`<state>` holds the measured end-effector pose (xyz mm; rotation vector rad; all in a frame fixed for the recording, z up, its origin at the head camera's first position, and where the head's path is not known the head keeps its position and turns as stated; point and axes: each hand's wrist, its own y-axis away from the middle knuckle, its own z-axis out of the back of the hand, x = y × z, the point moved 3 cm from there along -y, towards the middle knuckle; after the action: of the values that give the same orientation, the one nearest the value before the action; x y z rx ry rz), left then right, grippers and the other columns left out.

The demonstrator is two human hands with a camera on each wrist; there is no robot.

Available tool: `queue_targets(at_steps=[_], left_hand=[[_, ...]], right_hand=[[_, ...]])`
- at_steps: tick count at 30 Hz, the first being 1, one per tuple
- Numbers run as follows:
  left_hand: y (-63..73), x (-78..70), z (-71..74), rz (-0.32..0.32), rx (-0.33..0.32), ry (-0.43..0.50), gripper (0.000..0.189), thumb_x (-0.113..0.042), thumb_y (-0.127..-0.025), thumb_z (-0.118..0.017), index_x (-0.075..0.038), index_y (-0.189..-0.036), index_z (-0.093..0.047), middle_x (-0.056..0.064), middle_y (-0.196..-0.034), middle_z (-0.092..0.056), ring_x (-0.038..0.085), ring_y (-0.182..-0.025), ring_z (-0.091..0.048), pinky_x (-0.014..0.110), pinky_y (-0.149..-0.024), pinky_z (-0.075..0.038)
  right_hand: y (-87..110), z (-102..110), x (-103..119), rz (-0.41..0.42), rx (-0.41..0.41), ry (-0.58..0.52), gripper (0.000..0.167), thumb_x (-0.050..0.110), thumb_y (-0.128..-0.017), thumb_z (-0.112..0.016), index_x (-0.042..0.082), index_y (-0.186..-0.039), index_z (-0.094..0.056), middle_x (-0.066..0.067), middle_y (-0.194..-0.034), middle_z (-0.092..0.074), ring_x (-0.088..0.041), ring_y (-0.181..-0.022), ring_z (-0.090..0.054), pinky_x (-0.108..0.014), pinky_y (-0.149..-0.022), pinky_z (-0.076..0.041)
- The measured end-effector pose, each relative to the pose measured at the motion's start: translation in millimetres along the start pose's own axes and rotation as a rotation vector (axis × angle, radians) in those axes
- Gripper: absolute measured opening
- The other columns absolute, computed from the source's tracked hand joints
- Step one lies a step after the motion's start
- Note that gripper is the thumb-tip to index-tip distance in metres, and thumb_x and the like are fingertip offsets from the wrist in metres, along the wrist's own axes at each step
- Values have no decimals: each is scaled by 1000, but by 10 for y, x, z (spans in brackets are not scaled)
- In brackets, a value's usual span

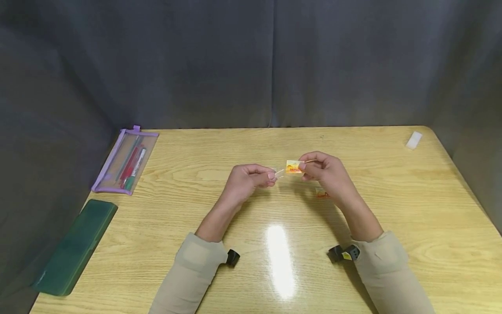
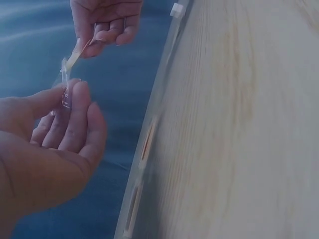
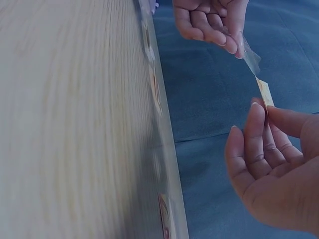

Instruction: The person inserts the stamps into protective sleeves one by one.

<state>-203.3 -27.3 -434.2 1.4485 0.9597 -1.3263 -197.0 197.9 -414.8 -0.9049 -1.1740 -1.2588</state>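
Over the middle of the table, my left hand (image 1: pixel 251 179) pinches a small piece of clear plastic film (image 1: pixel 279 173) between thumb and fingers. Facing it, my right hand (image 1: pixel 323 171) pinches a small yellow-and-orange printed card (image 1: pixel 293 166) by its right end. In the right wrist view, the clear film (image 3: pixel 251 59) meets the card's (image 3: pixel 265 93) upper tip, both seen nearly edge-on. Card and film overlap in the left wrist view. A second yellow-and-orange printed piece (image 1: pixel 321 192) lies on the table, partly hidden by my right wrist.
On the left lie a purple-edged mesh zip pouch (image 1: pixel 113 174) with pens inside and a dark green pencil case (image 1: pixel 76 248). A small white block (image 1: pixel 414 140) sits at the far right corner of the wooden table (image 1: pixel 188 209). Dark curtains (image 1: pixel 196 65) enclose the table.
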Motion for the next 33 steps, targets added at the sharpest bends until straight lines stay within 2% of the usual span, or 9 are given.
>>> queue_targets(at_steps=[7, 13, 19, 26, 30, 33], left_hand=[[12, -8, 7, -11, -33, 32, 15, -7, -95, -71, -1, -107, -76, 14, -102, -76, 15, -88, -75, 51, -99, -57], [3, 8, 12, -9, -49, 67, 14, -11, -93, -74, -2, -104, -77, 11, -97, -76, 14, -82, -74, 54, -98, -56], [2, 7, 5, -4, -66, 24, 15, -10, -92, -75, -5, -106, -77, 6, -93, -76, 13, -82, -73, 52, -96, -58], [2, 2, -3, 12, -78, 5, 18, -8, -92, -74, -5, -110, -75, 1, -89, -71, 15, -84, -70, 49, -93, -58], [7, 0, 9, 8, -87, 23, 20, -10, -92, -74, -4, -111, -76, 3, -93, -73, 20, -87, -72, 49, -93, -59], [15, -4, 19, -6, -95, 55, 21, -14, -93, -75, -1, -110, -77, 8, -98, -77, 18, -85, -75, 49, -94, -59]], right_hand=[[4, -9, 21, -7, -7, -3, 27, 21, -100, -66, 1, -119, -63, 6, -89, -75, -16, -79, -72, -34, -88, -61], [11, -14, 26, -6, -13, 13, 29, 23, -100, -66, 2, -119, -64, 4, -90, -75, -18, -80, -72, -37, -90, -60], [12, -39, 20, -19, -7, 19, 28, 23, -100, -65, 3, -120, -64, 5, -91, -75, -20, -83, -72, -42, -92, -59], [-16, -90, -25, -32, 9, 25, 28, 21, -101, -65, 1, -119, -64, 6, -94, -73, -22, -89, -72, -41, -90, -61], [-17, -95, -43, -30, -4, 50, 29, 23, -101, -64, 2, -120, -64, 2, -94, -74, -23, -87, -73, -40, -89, -61], [-11, -95, -39, -26, -20, 60, 29, 25, -101, -64, 3, -120, -64, 0, -93, -75, -23, -83, -72, -40, -89, -60]])
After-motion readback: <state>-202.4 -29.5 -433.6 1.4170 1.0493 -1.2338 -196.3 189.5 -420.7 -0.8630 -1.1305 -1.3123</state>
